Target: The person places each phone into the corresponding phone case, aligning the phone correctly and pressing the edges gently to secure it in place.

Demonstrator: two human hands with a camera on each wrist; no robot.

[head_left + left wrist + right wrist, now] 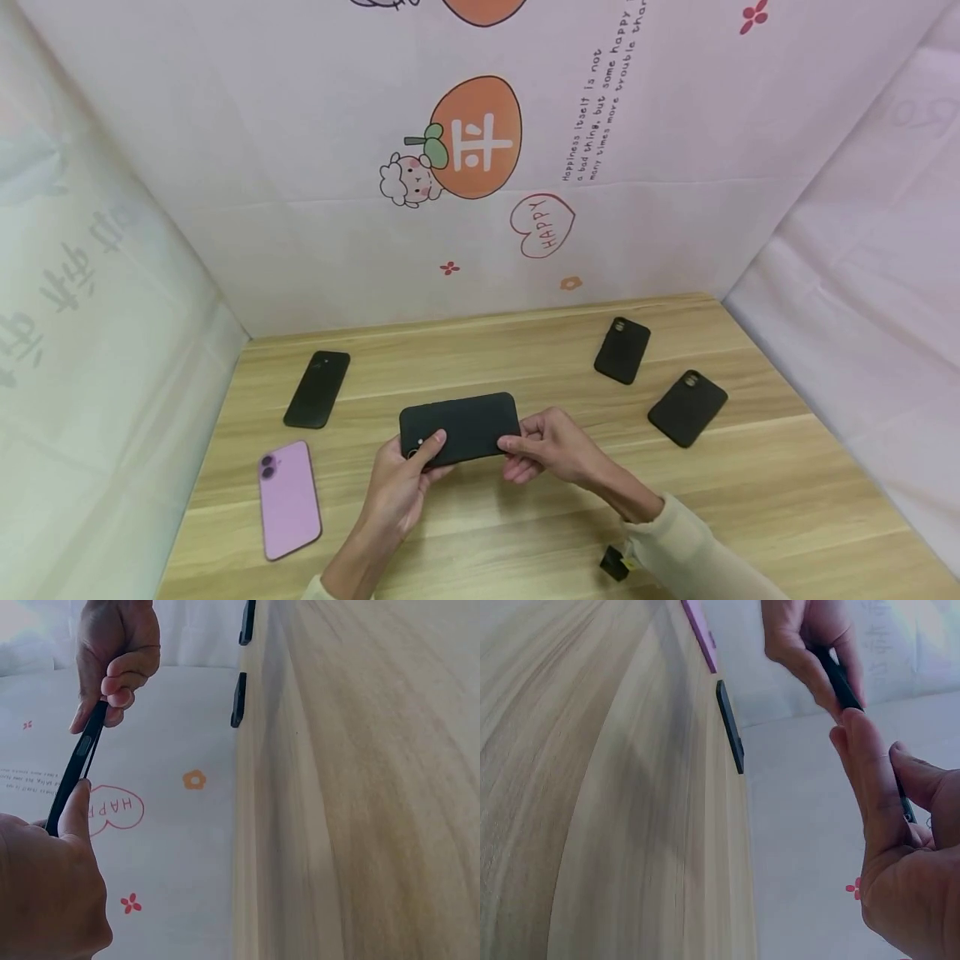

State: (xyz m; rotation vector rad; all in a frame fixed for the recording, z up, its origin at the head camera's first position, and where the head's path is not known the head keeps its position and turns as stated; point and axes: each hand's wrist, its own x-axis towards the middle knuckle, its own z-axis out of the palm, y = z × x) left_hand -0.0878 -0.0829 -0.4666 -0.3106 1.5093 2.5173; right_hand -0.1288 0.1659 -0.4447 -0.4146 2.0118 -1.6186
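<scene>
A black phone [468, 421], held sideways above the table, has its camera corner at the lower left. My left hand [405, 479] grips its left end, thumb [433, 446] across the back beside the camera. At the right end, my right hand [551, 446] pinches the lower corner between thumb and fingers. Seen edge-on in the left wrist view, the phone [75, 765] shows a side button and a thin slit along its edge, like a case around it. In the right wrist view my right fingers cover much of the phone [840, 679].
On the left of the wooden table [480, 542] lie another black phone [318, 390] and a pink phone [290, 502]. Two black phone cases [623, 351] rest at the right. Beside my right sleeve is a small black object [614, 564]. Printed white cloth [337, 250] surrounds the table.
</scene>
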